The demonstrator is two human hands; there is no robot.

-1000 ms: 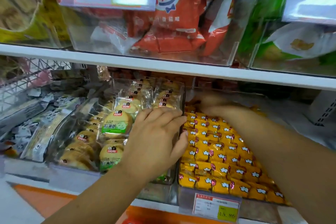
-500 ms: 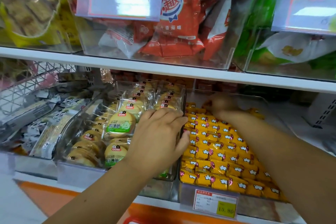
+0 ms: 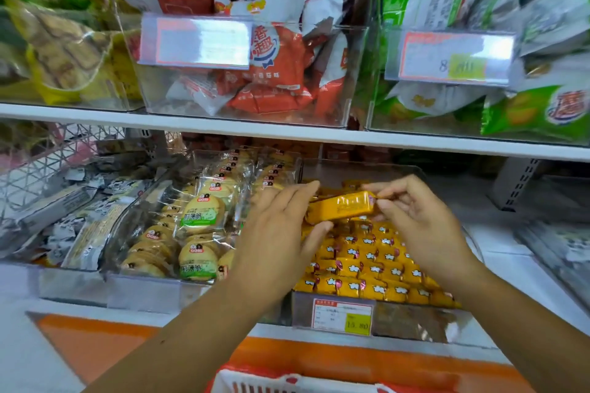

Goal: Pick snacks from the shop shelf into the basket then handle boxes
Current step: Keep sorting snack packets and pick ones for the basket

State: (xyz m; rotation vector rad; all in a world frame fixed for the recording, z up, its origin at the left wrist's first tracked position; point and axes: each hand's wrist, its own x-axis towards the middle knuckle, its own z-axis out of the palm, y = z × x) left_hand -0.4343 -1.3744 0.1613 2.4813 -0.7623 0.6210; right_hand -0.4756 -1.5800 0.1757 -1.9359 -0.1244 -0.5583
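A long yellow snack pack (image 3: pixel 343 206) is held level above a clear bin (image 3: pixel 412 322) full of several small yellow packs (image 3: pixel 373 268) on the lower shelf. My right hand (image 3: pixel 415 217) pinches the pack's right end between thumb and fingers. At the pack's left end is my left hand (image 3: pixel 281 230), fingers along its top and thumb under it. The red basket's rim (image 3: pixel 255 381) shows at the bottom edge, below the shelf.
Left of the yellow bin stands a clear bin of round biscuit packs (image 3: pixel 198 226), then grey-white packs (image 3: pixel 79 217). The upper shelf (image 3: pixel 287 134) carries bins of red snack bags (image 3: pixel 255 73) and green bags (image 3: pixel 479 73). A price label (image 3: pixel 343 316) fronts the yellow bin.
My right hand has come back from deep in the yellow bin with a long yellow pack. My left hand has shifted right off the biscuit bin to take its left end. The view has risen.
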